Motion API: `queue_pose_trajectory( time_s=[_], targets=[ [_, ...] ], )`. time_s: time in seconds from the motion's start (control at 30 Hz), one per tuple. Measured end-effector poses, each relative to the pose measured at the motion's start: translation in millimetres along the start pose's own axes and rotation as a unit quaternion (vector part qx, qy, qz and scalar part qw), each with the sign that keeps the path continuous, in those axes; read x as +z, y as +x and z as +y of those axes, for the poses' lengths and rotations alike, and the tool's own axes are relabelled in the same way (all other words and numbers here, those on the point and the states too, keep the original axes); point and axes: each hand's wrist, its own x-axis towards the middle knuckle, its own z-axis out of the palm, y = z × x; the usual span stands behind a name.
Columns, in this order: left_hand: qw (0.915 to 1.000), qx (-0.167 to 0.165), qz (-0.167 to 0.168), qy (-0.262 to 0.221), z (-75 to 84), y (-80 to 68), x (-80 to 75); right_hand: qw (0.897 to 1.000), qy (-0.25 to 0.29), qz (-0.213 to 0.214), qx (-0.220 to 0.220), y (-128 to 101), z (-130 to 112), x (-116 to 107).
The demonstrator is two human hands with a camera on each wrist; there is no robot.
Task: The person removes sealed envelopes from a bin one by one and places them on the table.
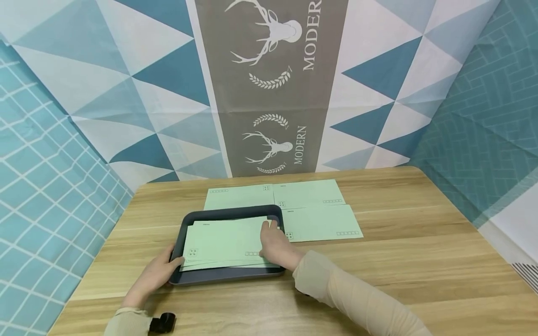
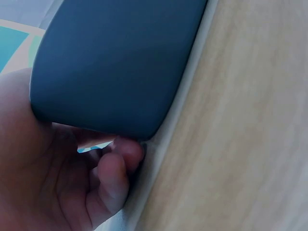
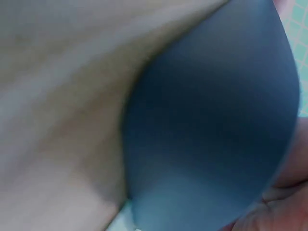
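- The left hand grips the left end of the dark rectangular tray, thumb over the rim and fingers outside the wall (the left wrist view shows them curled beneath the edge).
- The right hand reaches over the tray's right end and touches the stacked pale green envelopes; whether it pinches any, I cannot tell.
- That stack lies inside the tray, its edges slightly fanned (the top one has its postcode boxes at lower right).
- The tray sits on the wood-grain table, nearer its left side.
- Behind the tray is the upper-left envelope, partly hidden by the rim.
- The upper-right envelope lies just beside it, with the lower-right envelope nearer the person.
- A grey panel with white deer heads (lettered "MODERN") stands beyond.
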Motion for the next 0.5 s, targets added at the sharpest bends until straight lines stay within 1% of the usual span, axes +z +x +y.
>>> queue_pose_trajectory(
  time_s=[0.1,0.2,0.33,0.5],
  targets=[
    [1.0,-0.001,0.002,-0.002,-0.1,0.2,0.6,1.0,-0.023,-0.014,0.0,-1.3,-0.3,-2.8],
    [1.0,0.0,0.005,0.002,-0.3,0.7,0.8,1.0,-0.016,-0.02,0.003,-1.0,0.6,-4.3],
    [1.0,0.0,0.005,0.003,-0.8,1.0,0.8,1.0,0.003,-0.02,0.014,-0.3,1.5,-2.9],
    [1.0,-0.001,0.005,0.001,-1.2,1.0,1.4,1.0,-0.001,-0.004,0.013,-0.5,1.4,2.1]
  ],
)
